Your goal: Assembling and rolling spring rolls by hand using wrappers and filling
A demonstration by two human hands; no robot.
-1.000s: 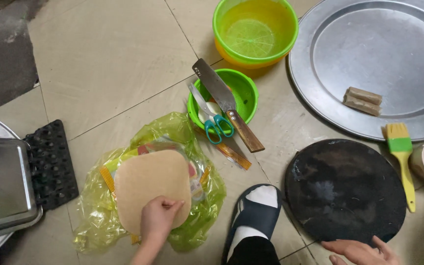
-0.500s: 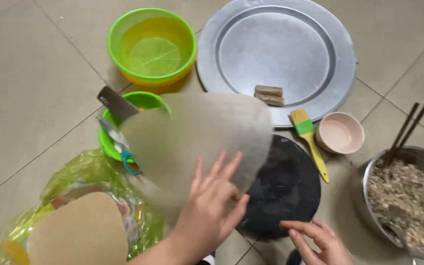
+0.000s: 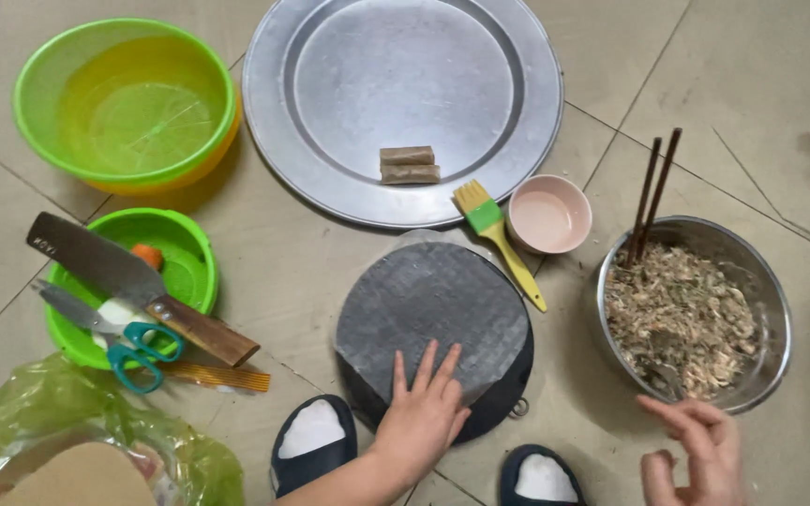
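Here the left hand [image 3: 424,412] flattens the wrapper [image 3: 433,314] inside the board's [image 3: 503,394] rim.

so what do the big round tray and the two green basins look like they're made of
Big round tray: bare metal, likely aluminium, dull grey with soft sheen. Large green basin and small green basin: plastic, going by their bright, glossy, slightly translucent walls.

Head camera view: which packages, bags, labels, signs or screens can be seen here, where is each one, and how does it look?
Plastic bag: bottom left corner on the tiled floor, crumpled, see-through yellow-green, with a round pale tan sheet inside.
Label on the knife: small dark mark near the tip of the blade, lying over the small green bowl; too small to make out.
No signs or screens are in view.
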